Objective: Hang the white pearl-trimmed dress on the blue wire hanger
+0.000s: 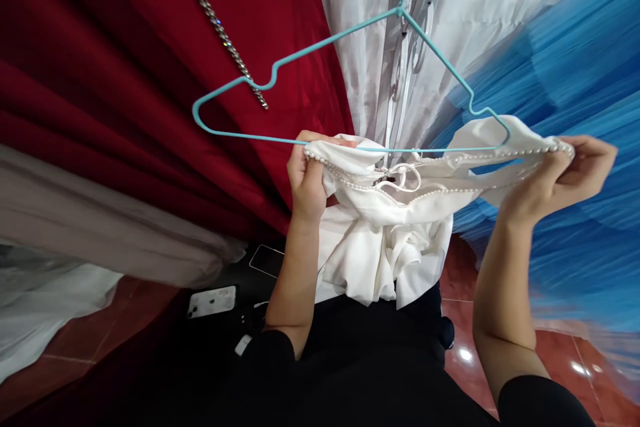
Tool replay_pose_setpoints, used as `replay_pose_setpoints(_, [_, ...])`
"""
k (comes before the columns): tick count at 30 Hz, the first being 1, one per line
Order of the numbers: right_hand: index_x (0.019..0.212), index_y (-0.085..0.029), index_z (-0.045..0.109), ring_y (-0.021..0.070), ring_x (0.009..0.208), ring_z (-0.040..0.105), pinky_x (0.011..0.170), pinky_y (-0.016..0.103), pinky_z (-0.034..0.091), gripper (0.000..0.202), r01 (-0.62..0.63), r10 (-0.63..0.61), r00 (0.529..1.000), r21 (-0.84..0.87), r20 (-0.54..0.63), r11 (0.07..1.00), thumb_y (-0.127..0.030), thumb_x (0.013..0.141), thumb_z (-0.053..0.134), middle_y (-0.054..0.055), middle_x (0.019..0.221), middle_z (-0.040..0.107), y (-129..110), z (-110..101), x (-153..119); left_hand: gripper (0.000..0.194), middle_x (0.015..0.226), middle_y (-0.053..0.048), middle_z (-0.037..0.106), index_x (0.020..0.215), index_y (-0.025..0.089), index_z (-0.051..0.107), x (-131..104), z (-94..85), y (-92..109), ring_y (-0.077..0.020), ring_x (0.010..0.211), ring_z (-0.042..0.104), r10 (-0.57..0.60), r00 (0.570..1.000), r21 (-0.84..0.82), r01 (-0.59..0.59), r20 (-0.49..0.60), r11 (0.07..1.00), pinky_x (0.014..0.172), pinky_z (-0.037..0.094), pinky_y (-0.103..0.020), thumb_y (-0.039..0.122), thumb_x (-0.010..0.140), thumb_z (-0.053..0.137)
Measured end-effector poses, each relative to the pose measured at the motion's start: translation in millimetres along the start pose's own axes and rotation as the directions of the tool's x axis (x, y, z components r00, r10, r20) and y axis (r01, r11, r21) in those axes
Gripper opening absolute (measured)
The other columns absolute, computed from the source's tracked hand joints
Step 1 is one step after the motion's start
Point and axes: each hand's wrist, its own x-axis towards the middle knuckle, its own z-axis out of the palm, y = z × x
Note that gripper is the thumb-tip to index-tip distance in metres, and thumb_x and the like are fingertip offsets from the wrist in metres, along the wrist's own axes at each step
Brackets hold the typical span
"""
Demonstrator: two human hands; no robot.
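A white dress (pixel 410 210) with a pearl-beaded neckline is stretched between my two hands, its lower part bunched up below. My left hand (pixel 309 177) pinches the beaded edge on the left side. On the right, my right hand (pixel 555 177) grips the beaded edge at the other end. A light blue hanger (pixel 330 39) hangs just above and in front of the dress. Its right end overlaps the white fabric near my right hand, and its bottom bar passes by my left fingers. White loops of cord show inside the neckline.
Red fabric (pixel 225 33) with a beaded strip (pixel 220 30) hangs at the left, blue tulle (pixel 575 113) at the right. White fabric (pixel 360 33) hangs behind a white metal rack (pixel 400 67). Two phones, one a white phone (pixel 213 301), lie on a dark surface at lower left.
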Motion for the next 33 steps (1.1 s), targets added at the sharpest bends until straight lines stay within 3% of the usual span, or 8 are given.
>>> replay_pose_setpoints(3, [0.09,-0.018,0.069,0.0139,0.08,0.061,0.075,0.033,0.047,0.014,0.138,-0.135,0.988,0.038,-0.069,0.99,-0.028,0.092,0.058,0.001,0.082,0.06,-22.9,-0.6,-21.5,0.027,0.088,-0.004,0.078,0.094,0.021,0.069,-0.5,3.7,-2.1,-0.0199,0.087,0.077,-0.011,0.999,0.006,0.011,-0.041,1.0,0.096,0.061,-0.034,0.047,0.1,0.068])
replay_pose_setpoints(6, [0.105,-0.021,0.071,0.0195,0.101,0.068,0.089,0.04,0.054,0.019,0.175,-0.19,0.959,0.087,0.208,0.981,-0.03,0.098,0.056,0.005,0.101,0.069,-51.8,10.0,-28.7,0.027,0.088,-0.004,0.078,0.093,0.021,0.068,-3.2,8.5,-1.2,-0.0198,0.087,0.077,-0.033,0.997,0.006,0.033,-0.069,0.999,0.095,0.061,-0.033,0.048,0.098,0.07])
replay_pose_setpoints(10, [0.123,-0.026,0.068,0.0183,0.116,0.07,0.102,0.04,0.056,0.029,-0.024,-0.101,0.76,0.182,0.642,0.983,-0.022,0.105,0.046,0.004,0.121,0.074,-80.0,31.7,-34.5,0.024,0.091,-0.004,0.078,0.094,0.02,0.069,-7.1,12.4,1.6,-0.0189,0.09,0.077,-0.031,0.998,-0.023,0.03,-0.056,0.999,0.098,0.059,-0.032,0.044,0.099,0.07])
replay_pose_setpoints(13, [0.12,-0.027,0.069,0.0148,0.099,0.071,0.088,0.033,0.057,0.028,-0.135,-0.049,0.661,0.183,0.749,0.974,-0.02,0.105,0.047,0.002,0.107,0.074,-91.5,46.0,-47.9,0.023,0.092,-0.005,0.078,0.096,0.02,0.07,-9.5,13.4,0.9,-0.0178,0.09,0.076,-0.028,0.998,-0.034,0.026,-0.057,0.999,0.097,0.057,-0.03,0.042,0.102,0.067])
replay_pose_setpoints(19, [0.114,-0.028,0.072,0.0154,0.088,0.065,0.081,0.035,0.053,0.024,-0.132,-0.003,0.733,0.146,0.68,0.98,-0.021,0.104,0.051,0.001,0.095,0.069,-91.2,45.2,-55.0,0.023,0.108,-0.007,0.074,0.104,0.019,0.074,-19.2,-0.1,-8.4,-0.0222,0.107,0.072,0.089,0.995,0.191,-0.077,-0.054,0.979,0.101,0.056,-0.035,0.041,0.1,0.069])
replay_pose_setpoints(24, [0.111,-0.028,0.074,0.015,0.087,0.065,0.079,0.033,0.052,0.026,-0.081,-0.017,0.724,0.11,0.689,0.991,-0.02,0.102,0.051,0.001,0.094,0.07,-79.7,34.9,-40.5,0.01,0.092,-0.002,0.066,0.095,0.015,0.071,-17.6,-46.0,-8.4,-0.0156,0.091,0.065,0.296,0.884,0.44,-0.118,-0.362,0.89,0.09,0.052,-0.028,0.013,0.086,0.067])
replay_pose_setpoints(29, [0.111,-0.027,0.074,0.0138,0.084,0.063,0.076,0.031,0.051,0.026,-0.052,-0.053,0.732,0.133,0.679,0.99,-0.017,0.099,0.052,0.001,0.093,0.068,-74.5,36.3,-40.1,0.028,0.08,0.002,0.061,0.089,0.011,0.064,15.6,-92.0,0.5,-0.0096,0.073,0.057,0.274,0.783,0.417,-0.021,-0.558,0.909,0.072,0.047,-0.021,-0.004,0.076,0.045])
replay_pose_setpoints(33, [0.111,-0.027,0.074,0.0143,0.085,0.065,0.078,0.032,0.052,0.026,-0.05,-0.066,0.738,0.153,0.671,0.987,-0.018,0.1,0.053,0.001,0.093,0.07,-73.9,38.0,-41.8,0.034,0.061,0.008,0.048,0.079,0.014,0.059,50.4,-102.5,15.7,-0.0067,0.054,0.043,0.304,0.765,0.434,-0.035,-0.568,0.9,0.056,0.036,-0.02,-0.014,0.068,0.044])
